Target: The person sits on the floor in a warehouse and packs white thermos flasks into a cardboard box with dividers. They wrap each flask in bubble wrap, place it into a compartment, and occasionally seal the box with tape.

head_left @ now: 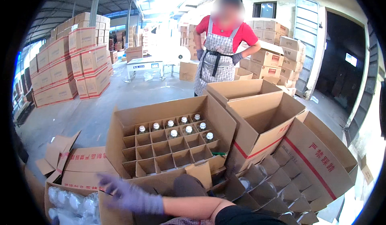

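My right hand (134, 197), in a purple-grey knitted glove, reaches left across my body. Its fingers are spread and somewhat blurred, with nothing seen in them. Just left of it, a carton holds plastic-wrapped, white-capped items (74, 201). Beyond the hand stands an open carton (161, 109) with a cardboard divider grid (161, 148). Several clear bottles (173, 133) with white caps fill cells at its back and right; front cells hold none. I cannot make out my left hand.
At right stand tall open cartons (257, 132) and another divider grid (277, 181) with plastic-wrapped items. A folded-open carton (90, 164) lies at left. A person in a checked apron (219, 60) faces me, hands on hips. Stacked cartons (86, 60) rise behind.
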A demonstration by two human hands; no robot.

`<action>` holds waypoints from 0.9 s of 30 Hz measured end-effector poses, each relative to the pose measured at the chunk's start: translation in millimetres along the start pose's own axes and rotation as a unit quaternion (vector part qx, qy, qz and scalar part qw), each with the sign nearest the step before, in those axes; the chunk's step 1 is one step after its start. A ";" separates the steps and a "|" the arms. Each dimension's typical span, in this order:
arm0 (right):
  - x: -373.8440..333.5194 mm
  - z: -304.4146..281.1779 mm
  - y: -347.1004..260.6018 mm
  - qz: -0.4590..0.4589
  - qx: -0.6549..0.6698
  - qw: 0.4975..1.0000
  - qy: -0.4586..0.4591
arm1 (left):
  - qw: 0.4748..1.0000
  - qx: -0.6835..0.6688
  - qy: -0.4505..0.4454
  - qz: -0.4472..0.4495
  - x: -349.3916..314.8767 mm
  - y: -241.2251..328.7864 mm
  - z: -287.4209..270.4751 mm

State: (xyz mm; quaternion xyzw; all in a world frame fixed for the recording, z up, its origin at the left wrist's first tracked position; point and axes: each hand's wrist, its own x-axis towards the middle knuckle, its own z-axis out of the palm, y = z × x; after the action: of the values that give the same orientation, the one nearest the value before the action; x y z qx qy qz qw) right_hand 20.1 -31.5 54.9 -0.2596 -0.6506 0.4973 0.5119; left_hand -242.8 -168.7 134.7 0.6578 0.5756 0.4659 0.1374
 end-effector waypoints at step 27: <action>-49.6 -166.5 0.8 -0.096 -0.454 0.875 0.136 | 0.832 -0.480 -0.101 -0.259 59.7 -187.9 183.1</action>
State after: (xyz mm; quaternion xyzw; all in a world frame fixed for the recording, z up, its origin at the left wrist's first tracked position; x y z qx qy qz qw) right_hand 190.7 -9.7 30.9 -0.4646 -0.7505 0.0551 0.4667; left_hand -225.6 5.5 -69.6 0.3788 0.4117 0.5624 0.6089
